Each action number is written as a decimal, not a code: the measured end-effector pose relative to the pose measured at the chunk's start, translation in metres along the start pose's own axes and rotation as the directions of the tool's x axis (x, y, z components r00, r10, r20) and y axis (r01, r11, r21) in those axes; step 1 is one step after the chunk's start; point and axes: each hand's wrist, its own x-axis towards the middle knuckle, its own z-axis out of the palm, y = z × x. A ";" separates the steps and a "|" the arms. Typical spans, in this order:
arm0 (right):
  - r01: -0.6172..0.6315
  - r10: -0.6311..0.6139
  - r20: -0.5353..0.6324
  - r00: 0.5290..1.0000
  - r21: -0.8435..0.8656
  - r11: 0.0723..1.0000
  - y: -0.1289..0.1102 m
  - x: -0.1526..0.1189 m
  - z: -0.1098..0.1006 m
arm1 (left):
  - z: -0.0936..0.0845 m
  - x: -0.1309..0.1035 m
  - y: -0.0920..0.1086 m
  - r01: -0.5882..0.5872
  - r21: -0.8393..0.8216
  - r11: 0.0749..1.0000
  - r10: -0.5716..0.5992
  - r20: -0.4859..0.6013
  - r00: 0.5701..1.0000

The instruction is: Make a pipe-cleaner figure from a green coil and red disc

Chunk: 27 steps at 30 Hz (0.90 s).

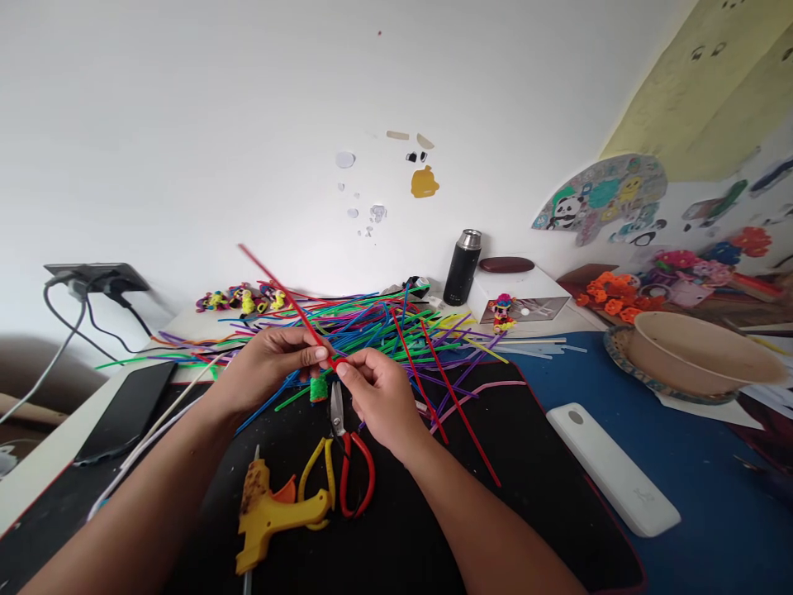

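Note:
A red pipe cleaner (282, 289) slants up and left from between my two hands. My left hand (276, 368) pinches it near its lower end, thumb against fingers. Close beside it, my right hand (377, 392) is closed on the same end, where a small red bit shows at the fingertips. Just below the hands sits a small green fuzzy piece (318, 389). Red-handled scissors (338, 409) point up toward my right hand. Two more red pipe cleaners (458, 401) lie to the right of it.
Many coloured pipe cleaners (372, 326) are heaped behind my hands. A yellow glue gun (273, 512) lies on the black mat (526, 512). At the left is a phone (127, 409); at the right, a white case (613, 471) and a bowl (687, 355). A black bottle (462, 268) stands behind.

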 end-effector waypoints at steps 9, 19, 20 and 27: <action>0.029 -0.019 0.063 0.998 -0.171 0.985 0.001 -0.001 0.001 | 0.001 0.000 0.005 0.022 0.052 0.998 -0.026 0.090 0.996; -0.049 0.046 0.021 0.999 0.152 0.987 -0.006 0.001 0.002 | -0.001 0.001 -0.001 0.003 -0.137 0.991 0.001 0.029 1.000; -0.048 0.047 0.009 0.999 0.165 0.985 -0.005 0.001 0.002 | 0.000 0.001 -0.001 0.001 -0.141 0.990 0.005 0.040 0.999; -0.010 0.018 -0.033 0.999 0.233 0.972 -0.001 0.004 0.001 | 0.005 0.001 -0.002 0.015 -0.096 0.995 -0.007 0.080 0.997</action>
